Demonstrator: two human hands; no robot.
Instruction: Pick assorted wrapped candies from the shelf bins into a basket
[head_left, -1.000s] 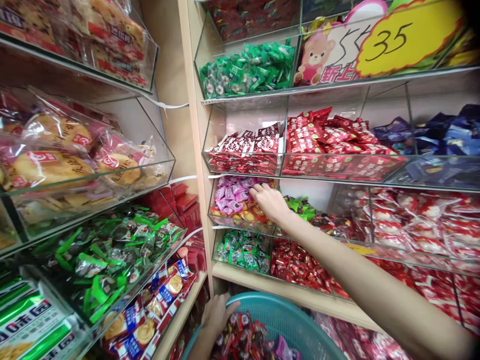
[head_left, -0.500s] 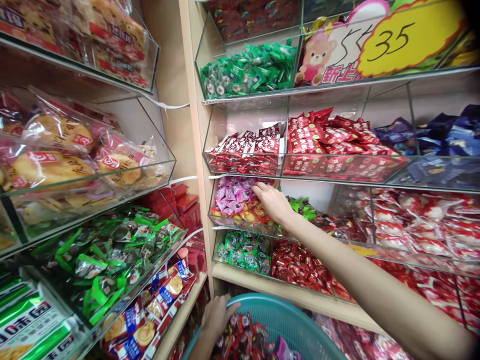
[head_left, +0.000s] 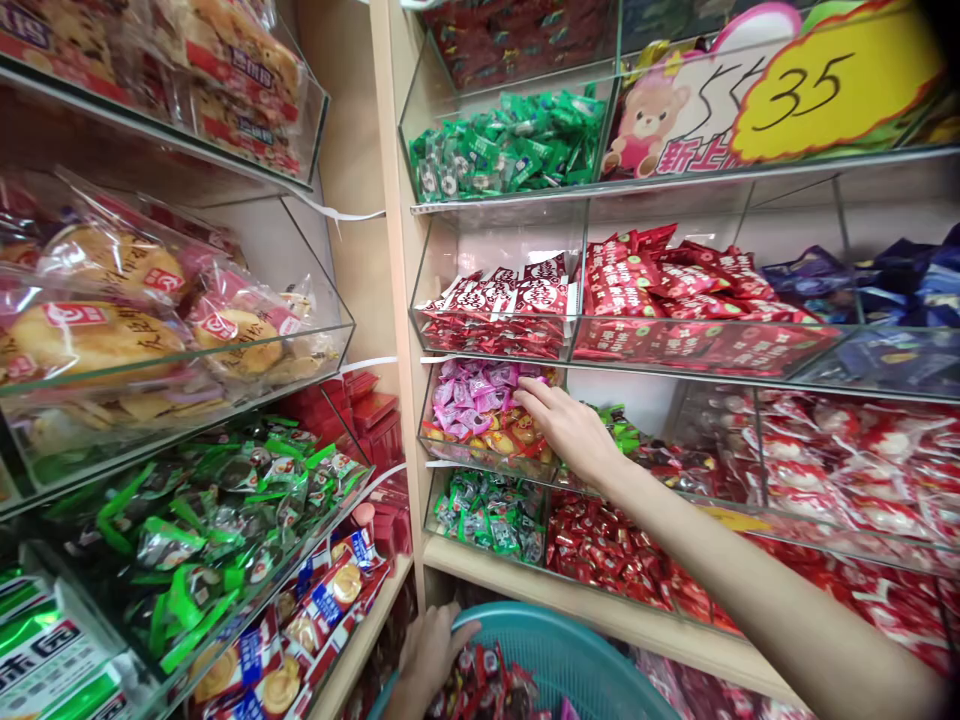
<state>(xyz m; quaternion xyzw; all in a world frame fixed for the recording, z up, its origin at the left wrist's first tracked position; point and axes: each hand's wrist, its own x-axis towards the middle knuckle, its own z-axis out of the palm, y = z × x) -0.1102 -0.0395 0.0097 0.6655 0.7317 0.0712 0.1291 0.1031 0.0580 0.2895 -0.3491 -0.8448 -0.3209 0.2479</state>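
Note:
My right hand point(head_left: 566, 430) reaches over a glass bin of purple-wrapped candies point(head_left: 469, 395) and yellow-orange wrapped candies point(head_left: 510, 436). Its fingers are bent at the right side of the purple candies; whatever lies under the fingertips is hidden. Low in the view, my left hand point(head_left: 431, 650) is wrapped round the left rim of a teal plastic basket point(head_left: 592, 650). Red and dark wrapped candies point(head_left: 487, 685) lie in that basket, with a bit of purple at the bottom edge.
Glass shelf bins hold green candies point(head_left: 510, 145), red packets point(head_left: 637, 280) and small red candies point(head_left: 600, 545). Packaged buns point(head_left: 112, 335) fill the left shelves. A yellow price sign point(head_left: 832, 90) hangs at the upper right. A wooden post point(head_left: 401, 250) divides the two racks.
The view has shifted slightly, so the basket sits a little lower in the picture. My right hand has moved slightly right and down, its fingers still at the purple candies.

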